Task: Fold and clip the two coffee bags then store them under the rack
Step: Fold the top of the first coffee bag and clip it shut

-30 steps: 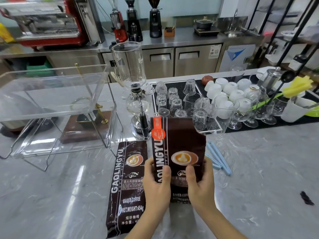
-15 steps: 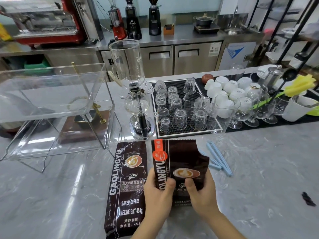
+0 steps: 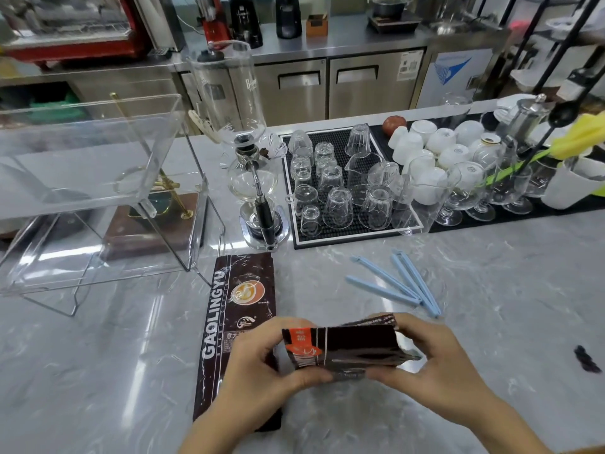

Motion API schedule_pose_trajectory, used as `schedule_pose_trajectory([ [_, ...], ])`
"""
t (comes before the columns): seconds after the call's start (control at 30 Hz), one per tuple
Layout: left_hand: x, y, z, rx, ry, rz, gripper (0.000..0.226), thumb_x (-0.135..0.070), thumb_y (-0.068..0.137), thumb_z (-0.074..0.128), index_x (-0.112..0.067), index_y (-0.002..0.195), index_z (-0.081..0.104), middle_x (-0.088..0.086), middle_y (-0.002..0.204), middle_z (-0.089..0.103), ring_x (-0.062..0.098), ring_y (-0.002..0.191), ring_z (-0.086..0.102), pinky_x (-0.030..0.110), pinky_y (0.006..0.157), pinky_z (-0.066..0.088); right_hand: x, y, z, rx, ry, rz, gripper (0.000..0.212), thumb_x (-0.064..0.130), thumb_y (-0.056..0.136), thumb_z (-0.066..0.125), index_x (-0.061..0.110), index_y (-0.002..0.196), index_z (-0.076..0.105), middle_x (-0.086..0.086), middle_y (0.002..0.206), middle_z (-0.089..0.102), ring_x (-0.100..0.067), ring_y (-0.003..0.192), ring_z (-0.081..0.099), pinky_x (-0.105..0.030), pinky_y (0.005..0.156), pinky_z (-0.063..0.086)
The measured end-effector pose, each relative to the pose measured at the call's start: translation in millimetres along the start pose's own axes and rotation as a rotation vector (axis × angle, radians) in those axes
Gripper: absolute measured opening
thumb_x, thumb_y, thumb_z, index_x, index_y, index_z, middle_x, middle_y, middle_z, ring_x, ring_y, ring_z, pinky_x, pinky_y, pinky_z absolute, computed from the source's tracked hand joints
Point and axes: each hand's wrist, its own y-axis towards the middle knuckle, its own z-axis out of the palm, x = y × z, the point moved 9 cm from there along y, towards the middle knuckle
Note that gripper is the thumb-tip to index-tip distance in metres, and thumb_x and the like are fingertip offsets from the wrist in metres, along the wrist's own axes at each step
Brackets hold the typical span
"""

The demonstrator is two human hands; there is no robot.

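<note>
counter (image 3: 491, 339): grey marble, glossy
coffee bag (image 3: 239, 309): lies flat, near the front edge
blue clips (image 3: 396, 283): two, right of the bag
clear rack (image 3: 95, 204): at the left
glass coffee brewer (image 3: 252, 178): behind the bag
black mat (image 3: 347, 191): carries upturned glasses
dark scrap (image 3: 587, 358): far right

Both hands grip a dark coffee bag (image 3: 347, 350), left hand (image 3: 262, 362) and right hand (image 3: 435, 362) at its ends; a second bag (image 3: 239, 290) lies beside the left hand, blue clips (image 3: 399, 283) beyond the right
</note>
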Motion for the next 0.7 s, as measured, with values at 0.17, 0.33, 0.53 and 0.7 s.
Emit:
schedule_pose_trajectory([
  [0.17,-0.5,-6.2,6.3,0.069,0.096,0.085,0.052,-0.026,0.057,0.094,-0.015,0.104,0.074,-0.01,0.104,0.073,0.012,0.099,0.069,0.029,0.086,0.054,-4.5,-5.3,5.3,0.066,0.005,-0.001,0.045,0.03,0.068,0.084,0.026,0.11,0.068,0.015,0.108,0.072,-0.006,0.105,0.066,-0.017,0.092,0.046],
  [0.33,-3.1,-7.9,5.8,0.071,0.108,0.13,0.043,-0.023,0.062,0.091,-0.011,0.099,0.075,-0.004,0.1,0.075,0.016,0.095,0.07,0.036,0.08,0.056,-5.6,-6.5,6.3,0.078,0.003,-0.063,0.041,0.034,0.073,0.08,0.018,0.109,0.071,0.01,0.109,0.073,-0.01,0.104,0.068,-0.028,0.09,0.053],
  [0.53,-1.9,-10.7,0.3,-0.009,0.059,0.129,0.027,-0.019,0.066,0.085,-0.006,0.088,0.078,-0.001,0.092,0.077,0.017,0.085,0.073,0.035,0.072,0.057,-14.6,-8.6,2.3,-0.029,0.149,-0.084,0.026,0.04,0.076,0.076,0.02,0.092,0.075,0.005,0.1,0.076,-0.016,0.099,0.071,-0.029,0.087,0.055],
  [0.7,-0.3,-10.6,-0.9,-0.035,0.028,0.14,0.018,-0.012,0.067,0.083,-0.006,0.084,0.079,0.0,0.09,0.078,0.015,0.082,0.074,0.031,0.071,0.058,-23.2,-9.8,1.0,-0.104,0.216,-0.083,0.02,0.032,0.074,0.079,0.015,0.084,0.077,0.0,0.095,0.078,-0.021,0.093,0.073,-0.035,0.083,0.057],
])
